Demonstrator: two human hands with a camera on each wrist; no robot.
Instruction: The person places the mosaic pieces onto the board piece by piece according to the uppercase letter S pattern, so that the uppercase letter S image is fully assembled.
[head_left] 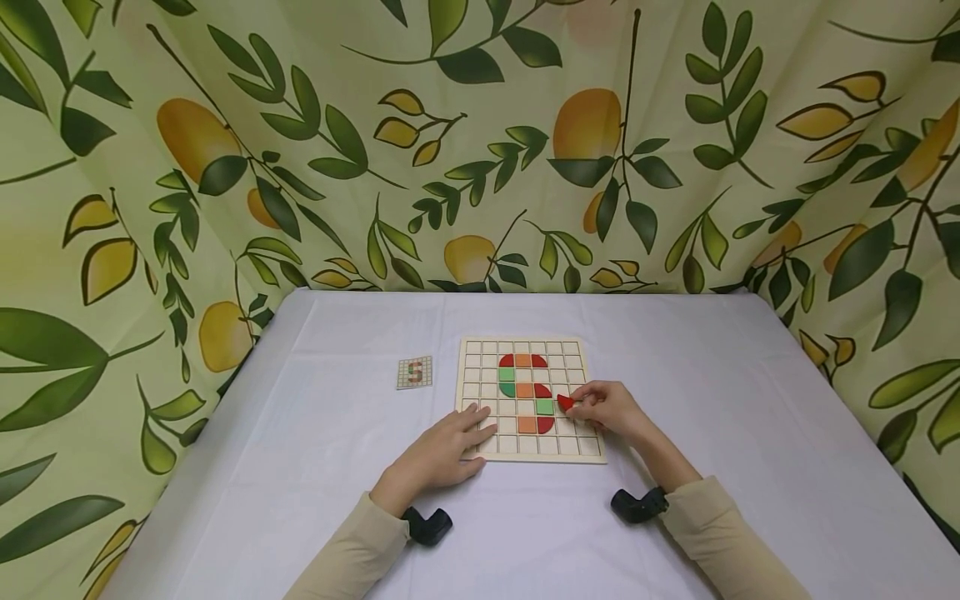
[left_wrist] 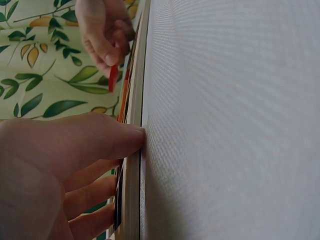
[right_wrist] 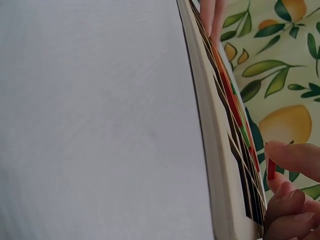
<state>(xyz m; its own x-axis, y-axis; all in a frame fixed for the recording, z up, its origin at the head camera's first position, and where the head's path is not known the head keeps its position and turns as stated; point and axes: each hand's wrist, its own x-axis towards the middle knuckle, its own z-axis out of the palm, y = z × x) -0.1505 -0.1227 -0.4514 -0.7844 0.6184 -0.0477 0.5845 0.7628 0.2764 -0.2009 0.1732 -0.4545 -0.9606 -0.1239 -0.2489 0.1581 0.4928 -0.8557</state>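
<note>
A wooden grid board (head_left: 480, 350) lies on the table with red, orange and green tiles set in an S-like shape. My right hand (head_left: 611, 408) pinches a red quarter-round tile (head_left: 566, 403) above the board's right side; in the right wrist view the tile (right_wrist: 271, 169) sits between thumb and fingertip. My left hand (head_left: 446, 446) rests on the board's lower left corner with fingers spread. In the left wrist view its thumb touches the board's edge (left_wrist: 132, 175), while the other fingers lie over the top.
A small square card (head_left: 415, 372) with a coloured S on a grid lies left of the board. White cloth (head_left: 345, 358) covers the table. A leaf-patterned curtain (head_left: 480, 167) hangs behind and at both sides. Black devices (head_left: 427, 527) are strapped at both wrists.
</note>
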